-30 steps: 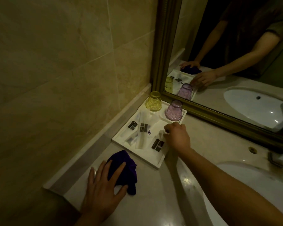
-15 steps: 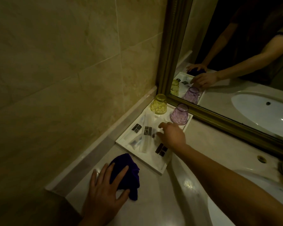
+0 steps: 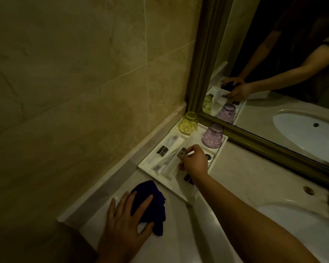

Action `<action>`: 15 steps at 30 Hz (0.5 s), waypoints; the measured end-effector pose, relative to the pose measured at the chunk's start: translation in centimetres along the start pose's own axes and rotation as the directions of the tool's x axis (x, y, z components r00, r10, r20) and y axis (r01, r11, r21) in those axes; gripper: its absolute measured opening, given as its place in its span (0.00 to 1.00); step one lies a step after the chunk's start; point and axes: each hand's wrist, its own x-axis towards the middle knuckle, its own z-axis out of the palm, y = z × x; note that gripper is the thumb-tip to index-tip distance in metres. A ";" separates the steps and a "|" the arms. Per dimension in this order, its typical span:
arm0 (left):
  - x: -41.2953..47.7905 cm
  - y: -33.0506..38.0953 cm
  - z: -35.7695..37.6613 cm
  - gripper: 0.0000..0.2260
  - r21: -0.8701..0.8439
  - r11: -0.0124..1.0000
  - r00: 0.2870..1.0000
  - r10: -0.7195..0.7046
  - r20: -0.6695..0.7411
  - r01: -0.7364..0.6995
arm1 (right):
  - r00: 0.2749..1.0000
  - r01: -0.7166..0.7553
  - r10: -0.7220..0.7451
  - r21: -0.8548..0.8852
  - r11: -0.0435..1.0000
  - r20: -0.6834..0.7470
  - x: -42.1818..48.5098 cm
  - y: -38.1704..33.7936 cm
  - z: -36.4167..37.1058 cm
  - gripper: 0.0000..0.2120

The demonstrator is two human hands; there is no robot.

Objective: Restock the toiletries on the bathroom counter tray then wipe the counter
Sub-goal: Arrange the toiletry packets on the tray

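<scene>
Right hand [image 3: 195,163] fingers pinch a clear sachet [image 3: 183,152] over the tray [image 3: 174,190]; its long axis runs diagonally, parallel to the packets [image 3: 165,162] just left. Left hand [image 3: 124,223] lies spread flat on purple cloth [image 3: 152,198], near the tray's front edge.

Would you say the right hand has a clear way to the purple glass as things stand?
Probably yes: the right hand hovers over the tray just before the upturned purple glass, with nothing standing between them.
</scene>
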 end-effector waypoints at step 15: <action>0.0 0.0 -0.3 0.35 -0.005 1.000 1.000 0.007 0.009 -0.007 | 0.942 0.335 -0.294 -0.514 0.789 0.162 0.4 -0.9 -0.5 0.08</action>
